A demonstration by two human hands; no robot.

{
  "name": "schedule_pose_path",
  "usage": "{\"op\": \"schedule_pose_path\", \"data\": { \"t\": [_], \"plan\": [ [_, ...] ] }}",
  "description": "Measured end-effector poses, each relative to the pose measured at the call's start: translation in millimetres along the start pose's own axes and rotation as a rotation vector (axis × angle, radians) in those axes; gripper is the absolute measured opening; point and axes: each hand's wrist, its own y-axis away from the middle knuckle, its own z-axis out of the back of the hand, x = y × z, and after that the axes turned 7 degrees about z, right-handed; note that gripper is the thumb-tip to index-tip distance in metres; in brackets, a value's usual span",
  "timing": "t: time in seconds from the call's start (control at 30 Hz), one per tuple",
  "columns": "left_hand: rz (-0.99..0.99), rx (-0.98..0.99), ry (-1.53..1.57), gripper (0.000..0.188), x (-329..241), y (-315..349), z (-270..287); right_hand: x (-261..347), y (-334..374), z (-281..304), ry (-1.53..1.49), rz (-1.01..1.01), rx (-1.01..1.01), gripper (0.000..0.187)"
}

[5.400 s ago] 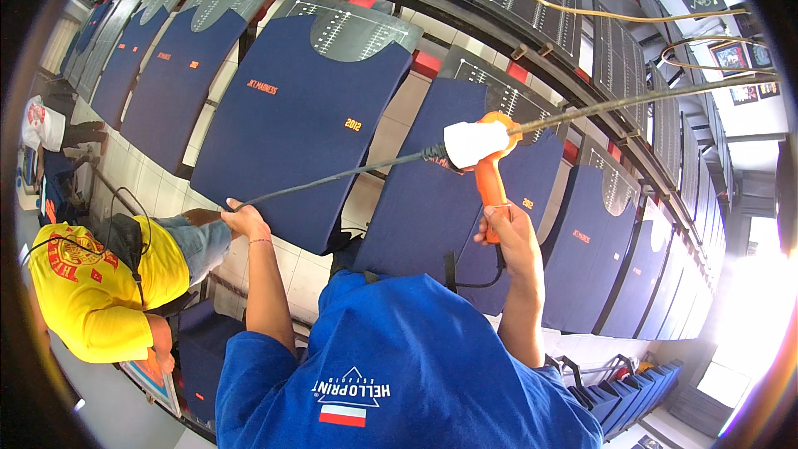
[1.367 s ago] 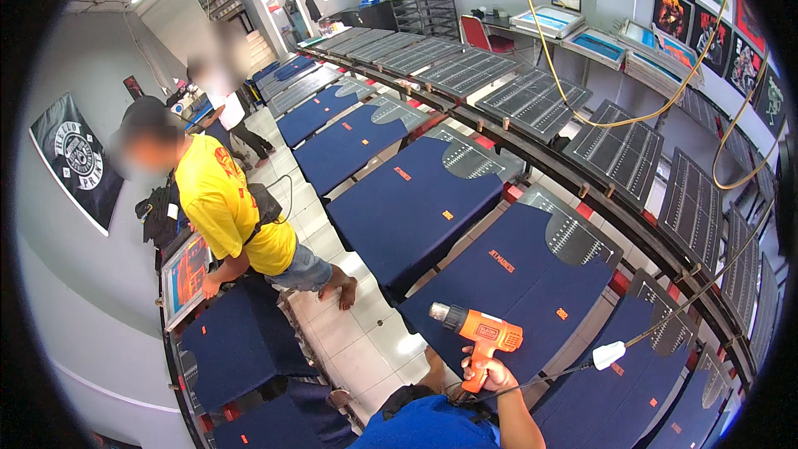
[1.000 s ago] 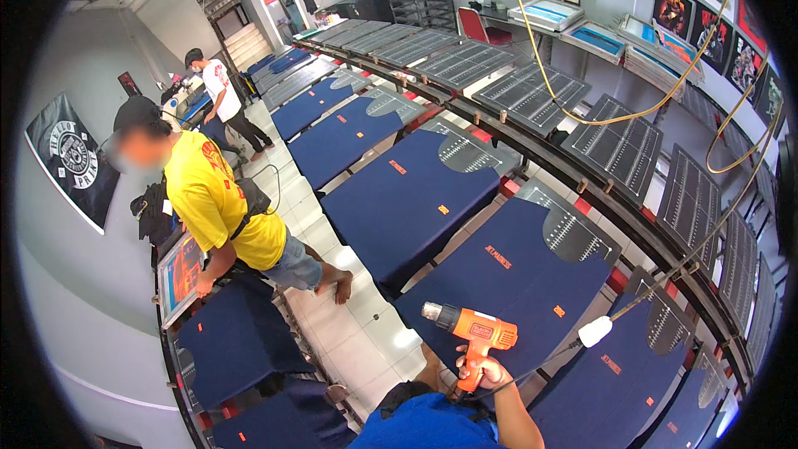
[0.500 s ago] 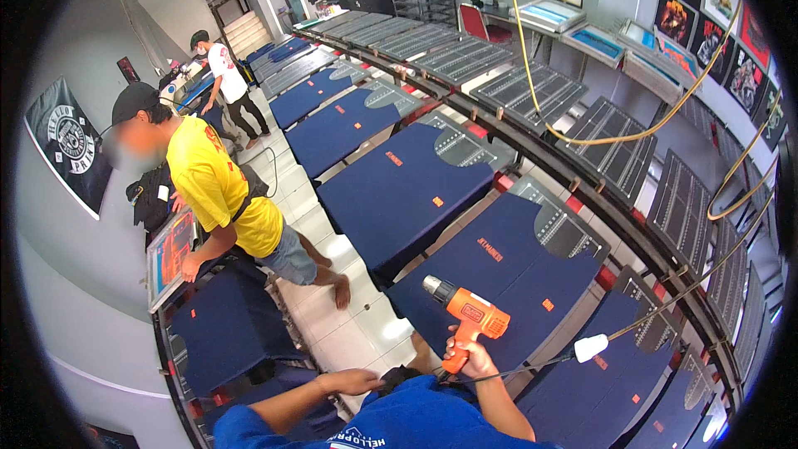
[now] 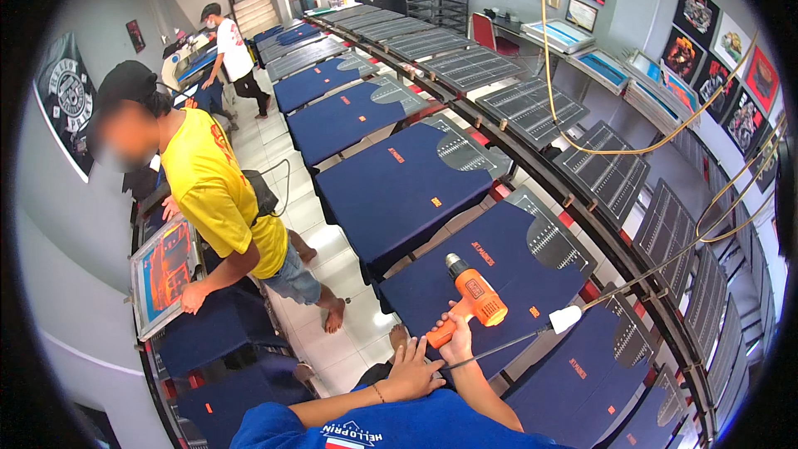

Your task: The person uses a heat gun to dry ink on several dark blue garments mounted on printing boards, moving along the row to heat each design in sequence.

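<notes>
My right hand [image 5: 454,337] is closed around the handle of an orange heat gun [image 5: 475,299], its metal nozzle pointing away over a navy shirt [image 5: 490,270]. That shirt lies on a pallet with small orange prints on it. A dark cord with a white connector [image 5: 566,318] runs from near the handle off to the right. My left hand [image 5: 411,374] is beside the lower end of the handle, fingers stretched out and slightly spread. Whether its fingertips touch the handle or cord, I cannot tell.
More navy shirts [image 5: 397,179] lie on pallets along the row. Bare grey pallets [image 5: 605,168] line the rail's far side. A yellow cable [image 5: 598,150] hangs overhead. At left a co-worker in a yellow shirt [image 5: 212,179] holds a printing screen [image 5: 145,274]; another person [image 5: 233,50] stands farther back.
My left hand has come right, from near my body to the handle's end. The heat gun has tilted farther away from me. The co-worker's screen has shifted left and nearer.
</notes>
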Motion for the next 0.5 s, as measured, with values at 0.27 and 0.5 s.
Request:
{"op": "schedule_pose_path", "data": {
  "t": [0.27,0.5],
  "plan": [
    [-0.114,-0.142,0.404,0.041,3.1,-12.6,-6.6,-8.8,0.1,-25.8,0.163,0.194,-0.079,0.035],
    [-0.081,-0.183,0.567,0.039,28.9,-11.2,22.3,30.1,-9.6,3.8,0.087,-0.039,0.049,0.041]
  ]
}}
